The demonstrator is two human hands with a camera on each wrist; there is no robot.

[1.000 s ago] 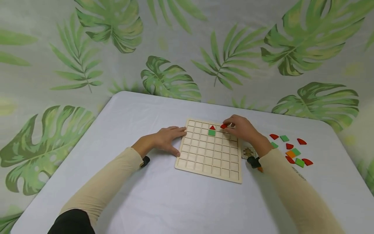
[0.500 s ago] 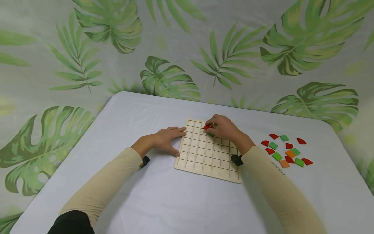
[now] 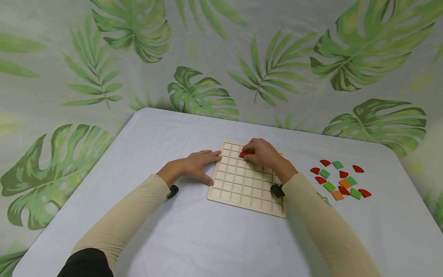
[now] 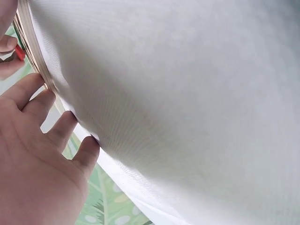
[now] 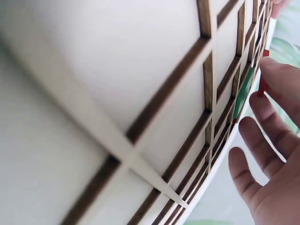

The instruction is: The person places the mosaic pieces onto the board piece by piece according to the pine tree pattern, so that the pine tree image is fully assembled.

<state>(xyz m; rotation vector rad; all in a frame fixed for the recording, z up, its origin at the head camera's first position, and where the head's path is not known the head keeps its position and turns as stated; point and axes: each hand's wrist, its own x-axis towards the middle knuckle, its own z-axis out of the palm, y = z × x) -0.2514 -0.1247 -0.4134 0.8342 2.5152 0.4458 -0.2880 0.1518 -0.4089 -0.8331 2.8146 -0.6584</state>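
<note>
My left hand lies spread at the left edge of a wooden grid board. In the left wrist view its fingers are extended, with fingertips at the board's side. Over the far part of the board, my right hand pinches a red quarter-circle tile between thumb and fingers. From the right wrist, that red tile appears just above the grid, close to a green square tile set in a cell. The red triangle beside the green tile is mostly hidden by my right hand in the head view.
To the right of the board, loose red quarter-circle tiles, green square tiles and orange square tiles lie scattered on the white tablecloth. A leaf-patterned curtain hangs behind the table.
My right hand has moved left across the board with the red quarter-circle tile, then slightly nearer and lower. The left hand keeps its place at the board's edge.
</note>
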